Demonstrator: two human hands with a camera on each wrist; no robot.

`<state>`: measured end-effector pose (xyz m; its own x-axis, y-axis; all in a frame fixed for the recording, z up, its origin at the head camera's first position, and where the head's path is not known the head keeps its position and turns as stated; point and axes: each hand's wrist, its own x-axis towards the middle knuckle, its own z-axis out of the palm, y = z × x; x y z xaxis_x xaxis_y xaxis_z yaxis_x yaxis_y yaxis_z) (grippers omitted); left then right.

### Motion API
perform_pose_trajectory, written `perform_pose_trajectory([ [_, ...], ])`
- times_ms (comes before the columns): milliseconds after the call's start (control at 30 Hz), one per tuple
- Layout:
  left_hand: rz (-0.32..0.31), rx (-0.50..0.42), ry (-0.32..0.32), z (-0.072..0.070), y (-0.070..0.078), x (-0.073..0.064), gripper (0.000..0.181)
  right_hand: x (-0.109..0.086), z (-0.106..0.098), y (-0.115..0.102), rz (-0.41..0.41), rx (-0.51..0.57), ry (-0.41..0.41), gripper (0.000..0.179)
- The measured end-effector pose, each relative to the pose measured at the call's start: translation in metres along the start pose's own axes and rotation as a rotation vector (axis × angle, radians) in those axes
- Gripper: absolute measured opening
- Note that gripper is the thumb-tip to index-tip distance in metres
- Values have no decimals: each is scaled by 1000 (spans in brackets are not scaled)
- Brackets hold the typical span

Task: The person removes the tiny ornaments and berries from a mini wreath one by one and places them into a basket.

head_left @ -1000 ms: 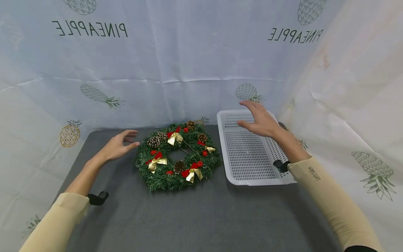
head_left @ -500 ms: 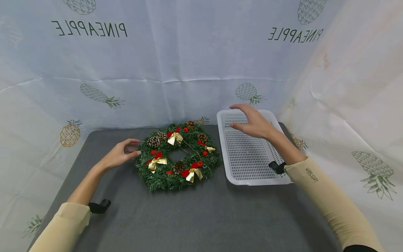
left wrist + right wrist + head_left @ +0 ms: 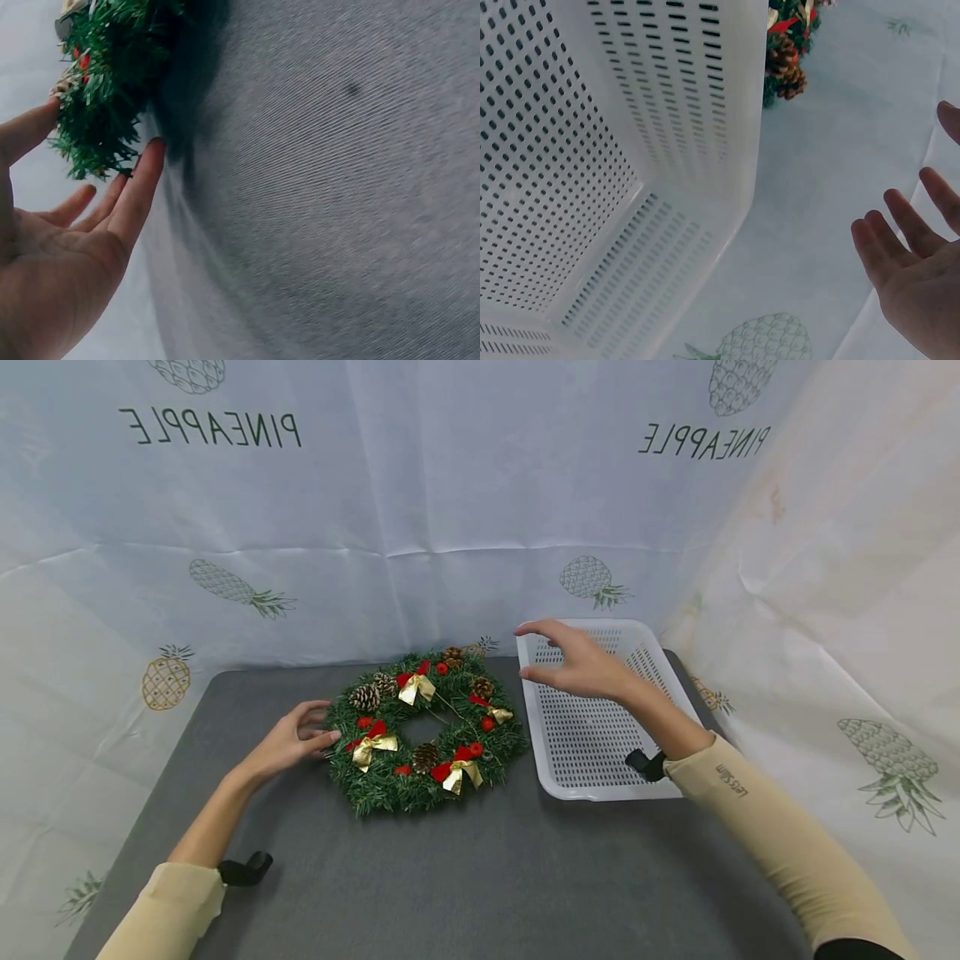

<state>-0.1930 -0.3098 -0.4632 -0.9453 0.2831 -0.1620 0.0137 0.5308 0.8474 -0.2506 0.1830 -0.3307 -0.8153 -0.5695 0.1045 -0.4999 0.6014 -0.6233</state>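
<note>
A green Christmas wreath (image 3: 390, 795) with gold-and-red bows, pine cones and red berries lies flat on the dark grey table. At its left edge is my left hand (image 3: 288, 745), thumb and fingers spread around the outer needles. In the left wrist view the thumb meets the wreath (image 3: 112, 97) on one side, while nearly straight fingers reach along the other; firm contact cannot be told. My right hand (image 3: 581, 667) hovers over the left rim of a white perforated plastic basket (image 3: 542, 760), fingers apart and nothing held. The right wrist view shows that hand (image 3: 922, 277) clear of the basket wall.
Behind the table hangs a pale curtain (image 3: 450, 502) printed with pineapples, and more of it runs along both sides. The grey table (image 3: 450, 885) extends in front of the wreath and basket. A narrow gap separates wreath and basket.
My left hand has moved slightly right and nearer to me, up to the wreath's edge. My right hand has shifted left and slightly lower over the basket. Wreath and basket have stayed put.
</note>
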Motion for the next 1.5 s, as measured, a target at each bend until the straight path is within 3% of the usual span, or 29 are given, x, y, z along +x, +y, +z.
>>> perform_pose_trajectory([
  [400,-35,-129,18,13,-7,-2,83,9,20,-21,-73,14,-83,62],
  [1033,-74,-115,74,23,-9,-1,87,24,52,-42,-100,101,-210,60],
  [1500,-102,-164,80,30,-8,-3,91,36,76,-51,-108,162,-334,58],
])
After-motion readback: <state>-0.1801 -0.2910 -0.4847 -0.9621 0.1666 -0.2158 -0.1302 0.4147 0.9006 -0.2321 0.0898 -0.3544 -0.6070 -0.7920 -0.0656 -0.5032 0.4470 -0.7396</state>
